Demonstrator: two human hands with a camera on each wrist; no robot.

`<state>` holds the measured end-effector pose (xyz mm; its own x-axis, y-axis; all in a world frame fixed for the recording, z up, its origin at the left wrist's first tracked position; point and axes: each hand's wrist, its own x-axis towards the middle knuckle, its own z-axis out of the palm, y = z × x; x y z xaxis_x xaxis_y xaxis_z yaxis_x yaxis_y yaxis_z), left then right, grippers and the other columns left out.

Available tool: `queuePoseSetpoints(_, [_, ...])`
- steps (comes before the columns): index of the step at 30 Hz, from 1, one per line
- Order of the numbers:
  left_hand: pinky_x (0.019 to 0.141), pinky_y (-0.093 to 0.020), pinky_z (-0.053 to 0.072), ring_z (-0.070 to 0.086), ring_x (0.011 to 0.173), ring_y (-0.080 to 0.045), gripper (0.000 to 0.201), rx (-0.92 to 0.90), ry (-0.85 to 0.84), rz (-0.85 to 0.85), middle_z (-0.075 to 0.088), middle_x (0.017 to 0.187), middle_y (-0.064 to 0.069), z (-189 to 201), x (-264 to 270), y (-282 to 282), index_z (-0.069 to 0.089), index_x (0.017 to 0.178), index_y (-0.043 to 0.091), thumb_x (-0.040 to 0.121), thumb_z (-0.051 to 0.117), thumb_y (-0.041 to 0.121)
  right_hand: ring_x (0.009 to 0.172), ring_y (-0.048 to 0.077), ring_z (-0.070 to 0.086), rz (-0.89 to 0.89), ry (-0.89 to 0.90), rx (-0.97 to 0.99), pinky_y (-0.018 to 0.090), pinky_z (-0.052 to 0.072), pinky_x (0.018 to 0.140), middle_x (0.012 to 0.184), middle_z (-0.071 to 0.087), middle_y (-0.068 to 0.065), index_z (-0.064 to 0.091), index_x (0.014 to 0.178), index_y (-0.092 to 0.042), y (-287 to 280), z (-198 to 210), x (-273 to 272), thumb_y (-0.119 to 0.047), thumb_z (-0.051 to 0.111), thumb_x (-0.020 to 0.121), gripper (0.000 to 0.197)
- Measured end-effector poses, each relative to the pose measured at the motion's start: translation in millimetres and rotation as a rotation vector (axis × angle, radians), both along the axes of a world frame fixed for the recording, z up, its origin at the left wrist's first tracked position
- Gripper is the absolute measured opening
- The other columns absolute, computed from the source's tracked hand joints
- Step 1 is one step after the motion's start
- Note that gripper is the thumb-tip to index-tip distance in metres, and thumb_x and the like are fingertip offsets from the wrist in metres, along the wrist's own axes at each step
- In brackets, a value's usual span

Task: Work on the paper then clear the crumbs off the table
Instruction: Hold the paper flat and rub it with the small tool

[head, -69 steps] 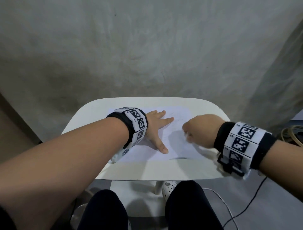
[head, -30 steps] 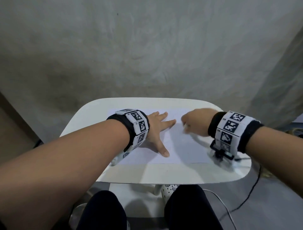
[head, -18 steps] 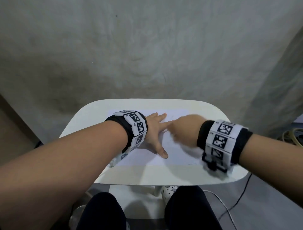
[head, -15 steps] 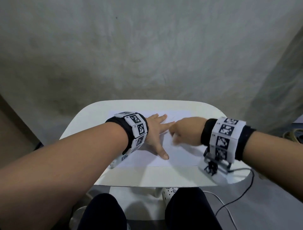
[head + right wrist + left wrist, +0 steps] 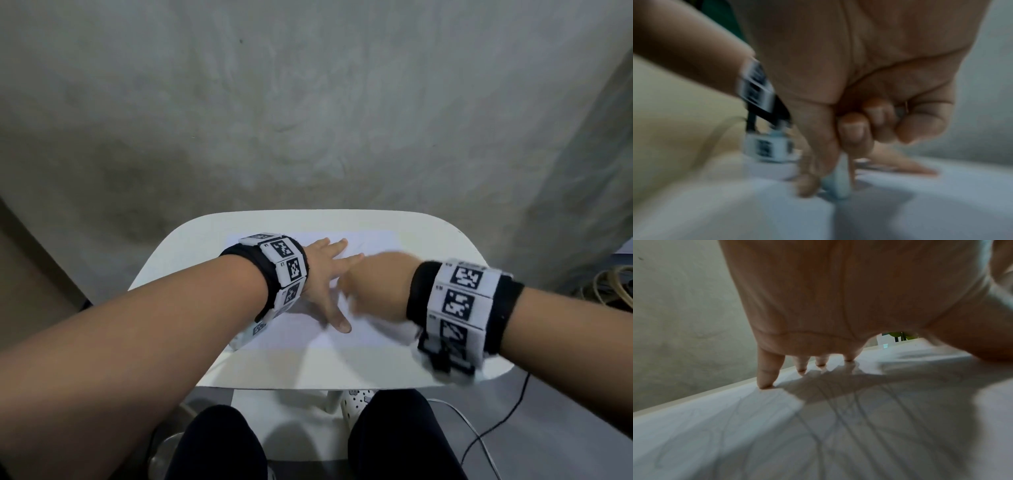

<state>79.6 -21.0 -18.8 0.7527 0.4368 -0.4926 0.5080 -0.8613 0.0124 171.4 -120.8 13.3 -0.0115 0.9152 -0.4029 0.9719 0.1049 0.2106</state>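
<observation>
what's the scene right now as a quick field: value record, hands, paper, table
left hand: flat, fingers spread, pressing on the paper
right hand: pinches a small pale eraser-like block against the sheet, motion-blurred
paper: white sheet flat on the table, faint pencil lines visible in the left wrist view
table: small, white, rounded corners
crumbs: too small to tell
cable: on the floor at the right

A makeshift recording corner, not a furnished room. A creased grey-white cloth backdrop (image 5: 308, 102) hangs directly behind the far edge of a small white rounded-corner plastic counter (image 5: 308, 363). A thin black cable (image 5: 493, 435) trails across the grey floor (image 5: 548, 428) beneath the counter's right edge.
</observation>
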Motion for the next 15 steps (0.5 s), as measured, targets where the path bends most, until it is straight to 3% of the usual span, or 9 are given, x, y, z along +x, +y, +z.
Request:
queuePoseSetpoints(2, [0.117,-0.053,0.002,-0.02,0.148,-0.022,0.125,0.008,-0.004,-0.014,-0.027,0.159,0.004,0.4,0.0,-0.8,-0.015,0.15,0.044,0.064,0.069,0.075,0.077,0.016,0.053,-0.014,0.065,-0.022,0.024,0.038,0.062,0.078,0.054,-0.01,0.062,0.113,-0.023,-1.3,0.8,1.1,-0.029,0.053,0.093,0.023])
queuePoseSetpoints(5, [0.116,-0.055,0.0,-0.021,0.147,-0.02,0.126,0.006,0.006,-0.01,-0.028,0.159,0.006,-1.7,-1.2,2.6,-0.021,0.147,0.045,0.062,0.065,0.08,0.089,0.02,0.061,-0.181,-0.057,0.076,0.03,0.048,0.077,0.095,0.065,-0.005,0.063,0.112,-0.018,15.5,9.8,32.3,-0.028,0.051,0.092,0.025])
queuePoseSetpoints(6, [0.117,-0.055,-0.001,-0.021,0.148,-0.021,0.127,0.006,0.003,-0.009,-0.028,0.159,0.006,-3.1,-1.8,3.0,-0.021,0.147,0.045,0.061,0.065,0.081,0.088,0.02,0.06,-0.167,-0.093,0.082,0.031,0.048,0.075,0.094,0.064,-0.004,0.062,0.111,-0.017,14.5,8.0,30.7,-0.027,0.05,0.092,0.024])
queuePoseSetpoints(10, [0.117,-0.051,-0.002,-0.021,0.148,-0.021,0.128,-0.002,-0.019,-0.005,-0.027,0.159,0.005,-3.9,-0.2,1.5,-0.019,0.149,0.043,0.062,0.069,0.077,0.082,0.018,0.044,0.024,0.038,-0.026,0.023,0.031,0.054,0.07,0.044,-0.012,0.059,0.115,-0.025,-7.3,-4.7,1.0,-0.026,0.052,0.093,0.023])
queuePoseSetpoints(11, [0.117,-0.052,-0.002,-0.021,0.147,-0.02,0.128,-0.002,-0.014,-0.005,-0.027,0.159,0.006,-4.3,-0.7,1.2,-0.02,0.149,0.043,0.062,0.068,0.078,0.082,0.018,0.045,-0.031,0.04,-0.011,0.024,0.035,0.057,0.072,0.047,-0.011,0.06,0.113,-0.022,-4.4,-0.2,10.9,-0.027,0.051,0.093,0.022])
queuePoseSetpoints(13, [0.117,-0.054,-0.003,-0.022,0.147,-0.02,0.128,0.001,-0.003,-0.004,-0.028,0.158,0.007,-3.5,-1.4,2.9,-0.022,0.147,0.043,0.062,0.066,0.08,0.089,0.021,0.057,-0.146,-0.046,0.06,0.03,0.048,0.075,0.092,0.063,-0.007,0.061,0.105,-0.019,5.0,11.6,32.3,-0.027,0.048,0.093,0.02])
queuePoseSetpoints(15, [0.118,-0.055,-0.003,-0.022,0.147,-0.02,0.129,-0.009,-0.007,0.0,-0.028,0.158,0.007,-3.8,-2.8,3.6,-0.022,0.148,0.045,0.061,0.067,0.08,0.099,0.022,0.062,-0.111,-0.085,0.056,0.033,0.049,0.086,0.107,0.067,-0.003,0.059,0.101,-0.021,1.5,9.5,29.6,-0.023,0.047,0.093,0.015])
